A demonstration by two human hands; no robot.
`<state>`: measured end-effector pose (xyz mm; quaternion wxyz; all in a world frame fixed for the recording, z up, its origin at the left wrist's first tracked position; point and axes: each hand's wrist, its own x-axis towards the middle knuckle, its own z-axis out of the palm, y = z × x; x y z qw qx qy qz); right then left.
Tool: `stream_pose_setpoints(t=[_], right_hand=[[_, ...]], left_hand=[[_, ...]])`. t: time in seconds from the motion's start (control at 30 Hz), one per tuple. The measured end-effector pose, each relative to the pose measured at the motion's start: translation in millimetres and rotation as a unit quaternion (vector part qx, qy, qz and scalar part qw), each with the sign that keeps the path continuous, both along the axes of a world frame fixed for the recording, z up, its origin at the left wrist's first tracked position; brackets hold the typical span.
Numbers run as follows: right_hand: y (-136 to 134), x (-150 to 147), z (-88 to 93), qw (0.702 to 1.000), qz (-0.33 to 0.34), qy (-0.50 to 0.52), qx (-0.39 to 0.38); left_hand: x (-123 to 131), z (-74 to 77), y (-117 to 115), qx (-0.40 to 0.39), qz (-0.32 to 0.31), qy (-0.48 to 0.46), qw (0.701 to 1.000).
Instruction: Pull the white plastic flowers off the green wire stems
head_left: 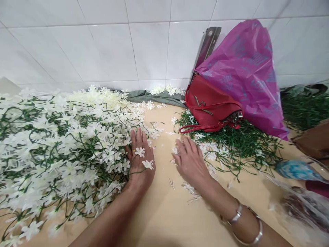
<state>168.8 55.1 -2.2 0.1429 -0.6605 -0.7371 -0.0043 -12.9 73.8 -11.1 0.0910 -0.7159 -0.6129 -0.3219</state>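
Note:
My left hand [141, 161] rests with its fingers stretched out against the right side of a large heap of white artificial flowers [77, 147] on green stems. Two white blossoms lie over the back of that hand. Beside the scattered white petals [209, 151], my right hand [190, 159] reaches forward with its fingers extended over the tabletop [161, 199]. Behind and to the right of it lies a bunch of green stems [244, 144]. Thin white stamen pieces [171, 183] are strewn on the surface between and near the hands.
A red handbag [208, 103] sits on the green stems, with a purple plastic bag [246, 72] behind it. A metal strip [209, 43] leans on the tiled wall [151, 48]. At right are more stems [305, 106], a blue patterned item [298, 169] and a clear plastic bag [300, 209].

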Motion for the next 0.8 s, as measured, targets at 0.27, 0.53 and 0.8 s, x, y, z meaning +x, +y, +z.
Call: stream_pose_setpoints(t=[0.27, 0.53, 0.8], right_hand=[[20.8, -32.2, 14.7, 0.992, 0.124, 0.03, 0.001], [123.8, -89.4, 10.6, 0.959, 0.276, 0.056, -0.037], [65.1, -27.5, 20.5, 0.961, 0.264, 0.08, 0.007]], left_hand=[[3.8, 7.0, -1.7, 0.05, -0.007, -0.061, 0.997], [2.9, 12.5, -5.2, 0.074, -0.06, -0.074, 0.993], [5.0, 18.7, -13.5, 0.058, -0.046, -0.02, 0.997]])
